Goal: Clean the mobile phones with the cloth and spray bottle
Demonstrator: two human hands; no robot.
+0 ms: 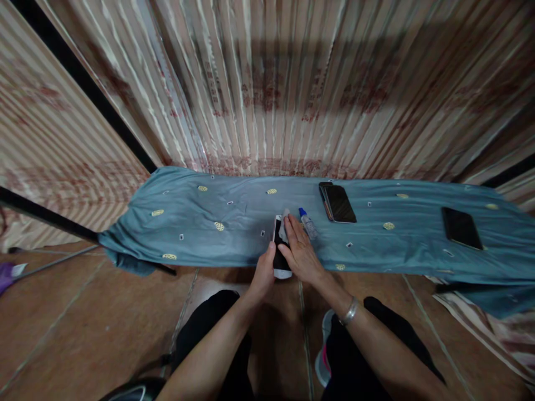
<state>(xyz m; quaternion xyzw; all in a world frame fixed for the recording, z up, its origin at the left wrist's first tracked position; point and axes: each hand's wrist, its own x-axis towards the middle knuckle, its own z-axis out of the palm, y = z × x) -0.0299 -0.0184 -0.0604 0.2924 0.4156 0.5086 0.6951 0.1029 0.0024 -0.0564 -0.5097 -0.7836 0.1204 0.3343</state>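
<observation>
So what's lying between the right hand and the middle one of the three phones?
In the head view, what looks like a small blue-capped bottle lies between the right hand and that phone.

My right hand [301, 253] covers part of the phone [282, 260] and of the pale cloth [286, 213]; most of my left hand's [264, 267] fingers are hidden behind the phone. Marks on the blue-capped tube [308, 224] and lettering on the curtain [267, 83] are too small for me to read. The worktop [242, 200] runs past my view at right; a purple thing [5, 277] is cut off at left.
</observation>
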